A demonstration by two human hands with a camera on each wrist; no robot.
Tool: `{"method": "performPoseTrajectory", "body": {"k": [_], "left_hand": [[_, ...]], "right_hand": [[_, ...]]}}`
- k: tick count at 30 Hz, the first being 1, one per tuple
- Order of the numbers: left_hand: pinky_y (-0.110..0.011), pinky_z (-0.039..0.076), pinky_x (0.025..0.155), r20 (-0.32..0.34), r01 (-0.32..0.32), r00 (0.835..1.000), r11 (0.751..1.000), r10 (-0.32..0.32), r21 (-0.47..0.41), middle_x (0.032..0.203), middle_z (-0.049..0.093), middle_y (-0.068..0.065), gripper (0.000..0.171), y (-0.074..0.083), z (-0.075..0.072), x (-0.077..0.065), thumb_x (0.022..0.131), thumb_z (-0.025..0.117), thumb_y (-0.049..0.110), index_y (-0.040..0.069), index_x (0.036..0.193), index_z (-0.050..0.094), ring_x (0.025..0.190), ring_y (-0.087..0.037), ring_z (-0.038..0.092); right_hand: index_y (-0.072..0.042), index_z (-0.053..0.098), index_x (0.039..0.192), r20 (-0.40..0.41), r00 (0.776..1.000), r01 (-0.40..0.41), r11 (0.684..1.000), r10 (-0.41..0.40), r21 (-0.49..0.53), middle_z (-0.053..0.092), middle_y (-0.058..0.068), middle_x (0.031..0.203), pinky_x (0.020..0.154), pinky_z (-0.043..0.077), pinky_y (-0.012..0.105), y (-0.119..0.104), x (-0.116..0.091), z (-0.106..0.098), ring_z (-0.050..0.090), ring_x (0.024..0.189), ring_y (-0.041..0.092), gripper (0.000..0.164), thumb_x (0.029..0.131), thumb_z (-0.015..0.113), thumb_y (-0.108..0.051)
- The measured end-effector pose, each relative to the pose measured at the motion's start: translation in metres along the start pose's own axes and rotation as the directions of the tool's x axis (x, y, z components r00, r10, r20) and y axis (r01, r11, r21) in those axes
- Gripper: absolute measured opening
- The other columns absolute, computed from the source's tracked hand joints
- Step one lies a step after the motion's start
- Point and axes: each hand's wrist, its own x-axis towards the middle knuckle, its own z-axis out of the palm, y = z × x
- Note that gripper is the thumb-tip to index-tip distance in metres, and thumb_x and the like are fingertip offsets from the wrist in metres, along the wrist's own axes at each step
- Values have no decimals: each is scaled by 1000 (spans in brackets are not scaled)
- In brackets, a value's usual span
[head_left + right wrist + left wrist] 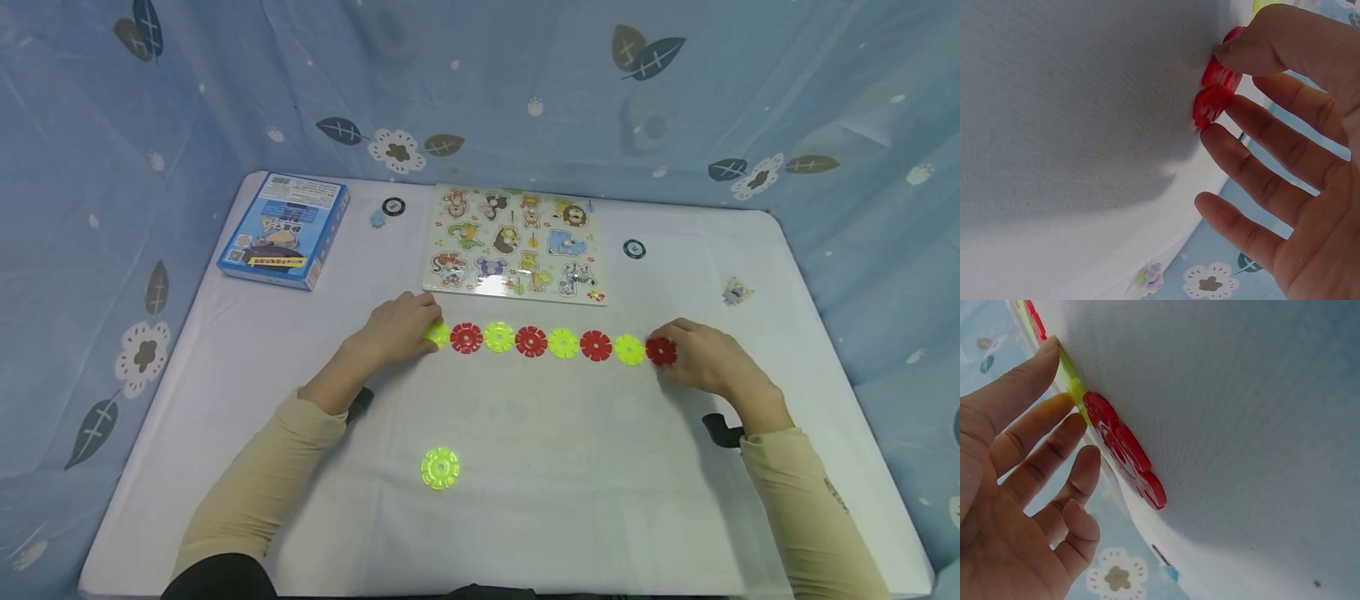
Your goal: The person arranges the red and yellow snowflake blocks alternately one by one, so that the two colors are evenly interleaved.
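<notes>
A row of notched plastic building discs, alternating red and yellow-green, lies across the white table. Thumb and fingertips of my left hand [401, 327] pinch the edges of a yellow-green disc [437, 335] near the row's left end. Beyond it, the left wrist view shows a red disc [1124, 450], which my hand hides in the head view. At the right end, my right hand [705, 356] pinches a red disc [662, 351], its thumb over the near side and fingertips at the far edge. Another yellow-green disc [440, 468] lies apart, nearer the front.
Behind the row lies an animal puzzle board [517, 244]. A blue box [285, 231] stands at the back left. Small black round pieces [634, 249], a little blue figure [377, 218] and a small yellowish figure [737, 291] lie around. Patterned blue curtain [510, 100] surrounds the table.
</notes>
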Motion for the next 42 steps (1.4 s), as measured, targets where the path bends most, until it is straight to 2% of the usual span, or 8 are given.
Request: {"method": "performPoseTrajectory", "body": {"k": [18,25,29,32,37,42], "left_hand": [[-37,49,79,0,-4,1000,1000,4,0,114,61,-4,44,0,0,0,81,78,30,10,118,65,100,-24,55],[-37,49,78,-1,-7,1000,1000,7,-1,115,61,-5,44,0,0,0,81,78,29,10,119,65,99,-23,54],[-37,49,78,-1,-8,1000,1000,8,-1,115,61,-5,44,-1,0,0,81,77,29,10,119,65,100,-24,55],[-37,49,78,1,-6,1000,1000,6,2,115,61,-5,44,-1,1,0,81,77,30,10,119,65,100,-23,55],[-36,48,78,4,-4,1000,1000,4,-2,115,61,-4,45,-1,1,0,81,78,30,10,119,64,99,-23,54],[-36,48,78,4,-6,1000,1000,6,-5,115,60,-4,45,-1,1,0,81,77,30,10,119,65,99,-23,54]], "right_hand": [[-6,64,118,-1,1000,-22,1000,22,-21,65,18,115,83,54,53,-5,-4,-2,63,98,33,49,73,79,-14],[-7,63,120,-28,1000,-4,999,3,-40,62,20,121,85,52,56,-21,-5,-10,61,104,37,52,71,81,-14],[-7,65,117,-60,994,83,994,-87,-72,64,16,119,86,51,54,-36,-6,-10,60,104,36,49,71,81,-16],[-7,67,114,-89,980,171,981,-179,-91,67,13,117,91,49,53,-49,-6,-7,60,106,33,46,71,80,-17],[-11,68,111,-119,938,310,942,-325,-126,68,8,113,93,49,51,-76,-6,-3,60,107,30,44,70,82,-20],[-12,68,112,-96,900,410,901,-424,-143,67,6,114,95,49,49,-103,-5,0,60,109,28,48,69,84,-25]]}}
